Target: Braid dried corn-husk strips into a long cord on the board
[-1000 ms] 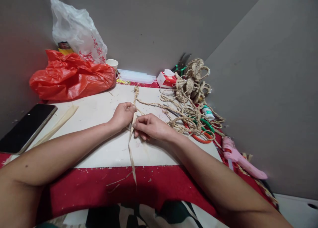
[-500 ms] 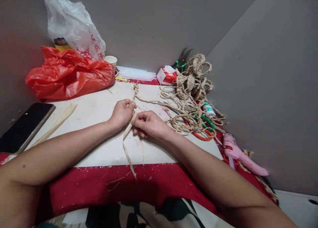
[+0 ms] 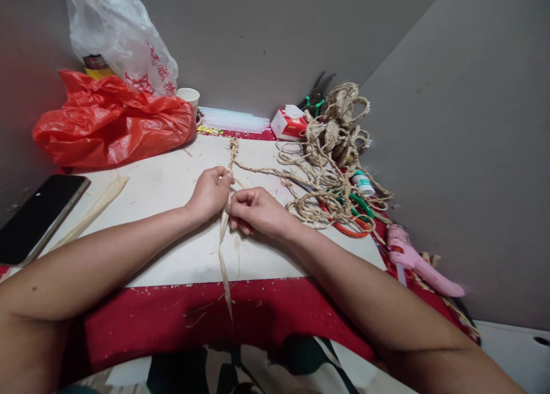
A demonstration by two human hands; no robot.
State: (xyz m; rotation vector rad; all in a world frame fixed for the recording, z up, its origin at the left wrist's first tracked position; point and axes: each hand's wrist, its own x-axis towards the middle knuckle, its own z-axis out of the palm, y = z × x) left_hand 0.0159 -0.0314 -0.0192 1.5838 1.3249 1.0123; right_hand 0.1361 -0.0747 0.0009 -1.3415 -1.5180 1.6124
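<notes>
Over the middle of the white board (image 3: 172,256), my left hand (image 3: 210,192) pinches a braided straw cord (image 3: 233,150) just below its knotted top. My right hand (image 3: 258,212) is close beside it, fingers closed on a pale straw strip (image 3: 223,251). The strip's loose tail hangs down past the board's front edge. From the knot, a thin braid runs right to a heap of coiled straw cord (image 3: 322,179). The exact grip of the fingertips is partly hidden.
On the left lie a phone (image 3: 40,216), a loose straw strip (image 3: 97,208) and a red plastic bag (image 3: 120,122). To the right are orange-handled scissors (image 3: 350,231) and a pink glue gun (image 3: 421,262). A paper cup (image 3: 188,96) and tissue pack (image 3: 289,123) stand at the back.
The straw strip at my right hand has straightened from a bent slant to hanging nearly straight down. Both hands stay almost in place; the view has shifted slightly.
</notes>
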